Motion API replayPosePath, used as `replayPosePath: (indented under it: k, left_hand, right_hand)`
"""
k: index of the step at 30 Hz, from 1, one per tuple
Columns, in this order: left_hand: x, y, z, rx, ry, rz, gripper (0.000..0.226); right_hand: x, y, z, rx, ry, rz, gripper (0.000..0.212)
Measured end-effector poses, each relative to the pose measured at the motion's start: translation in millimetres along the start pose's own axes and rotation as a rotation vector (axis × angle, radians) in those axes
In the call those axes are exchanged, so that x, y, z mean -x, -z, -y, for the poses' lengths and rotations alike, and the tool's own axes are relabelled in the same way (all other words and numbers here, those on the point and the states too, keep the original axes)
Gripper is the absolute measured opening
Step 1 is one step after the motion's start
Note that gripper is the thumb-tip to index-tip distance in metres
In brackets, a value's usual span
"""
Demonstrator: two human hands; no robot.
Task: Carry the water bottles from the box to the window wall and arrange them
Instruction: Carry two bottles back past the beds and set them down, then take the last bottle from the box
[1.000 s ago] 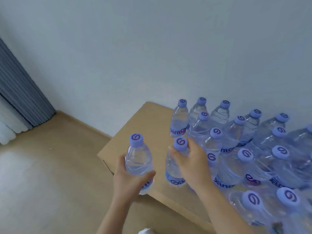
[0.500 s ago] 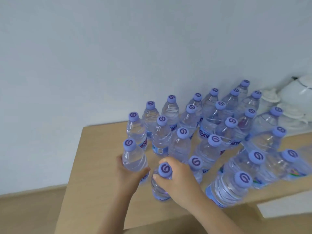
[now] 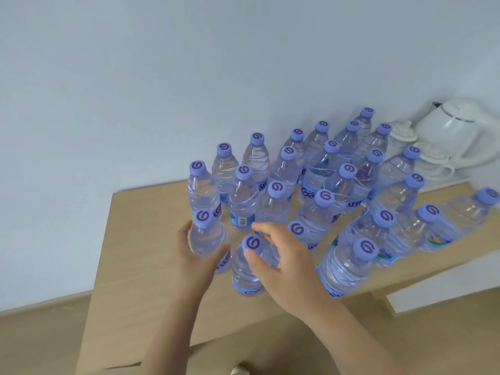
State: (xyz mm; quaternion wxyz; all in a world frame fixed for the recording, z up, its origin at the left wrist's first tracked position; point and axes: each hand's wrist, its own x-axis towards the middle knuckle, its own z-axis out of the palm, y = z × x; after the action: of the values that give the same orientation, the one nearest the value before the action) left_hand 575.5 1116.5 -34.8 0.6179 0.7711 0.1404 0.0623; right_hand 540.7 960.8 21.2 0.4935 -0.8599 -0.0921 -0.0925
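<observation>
**Two bottles at the front edge of the cluster**

The left hand (image 3: 193, 262) is wrapping its fingers and thumb around the body of a clear water bottle (image 3: 207, 239) with a purple cap, which is standing upright at the near-left corner of the group. Just beside it to the right, a second bottle (image 3: 244, 272) is standing on the desk (image 3: 130, 255), and the right hand (image 3: 284, 262) is curling over its shoulder, thumb lying against the near side just below the cap and fingers arching round the far side; whether the fingers are pressing on the plastic or only hovering close is hard to tell.

Behind and to the right of these two, the rest of the water bottles (image 3: 313, 185) are standing packed close together in rough rows, reaching back to the pale wall (image 3: 189, 77). All are wearing the same purple caps with a swirl mark.

At the far right end of the desk, a white electric kettle (image 3: 457, 131) is sitting against the wall, with white cups (image 3: 430, 161) stacked just in front of it, close to the rearmost bottles. Wooden floor (image 3: 40, 334) is showing at the lower left.
</observation>
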Motion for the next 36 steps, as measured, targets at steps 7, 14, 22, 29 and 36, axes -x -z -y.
replayPosePath:
  k: [7,14,22,29,36]
  left_hand:
    - [50.6,-14.3,-63.0,0.009,-0.283,-0.181,0.035]
    - [142.7,-135.1,-86.2,-0.323,-0.374,0.276,0.018]
    - [251.8,-297.7,-92.4,-0.732,-0.580,0.756,0.046]
    - [320.8,-407.7,-96.4,-0.751,-0.702,1.001,0.045]
    - [356.0,-516.2,-112.9,-0.759,-0.856,1.187,0.044]
  right_hand:
    - [37.9,55.0,-9.4,0.025,0.010,-0.029,0.029]
    - [126.2,177.1,-57.2,0.223,-0.145,-0.153,0.030]
    - [252.4,320.9,-119.0,0.326,-0.497,-0.314,0.036]
    - [326.3,413.8,-161.0,0.432,-0.708,-0.477,0.038]
    - [359.4,492.5,-206.7,0.456,-0.911,-0.590,0.037]
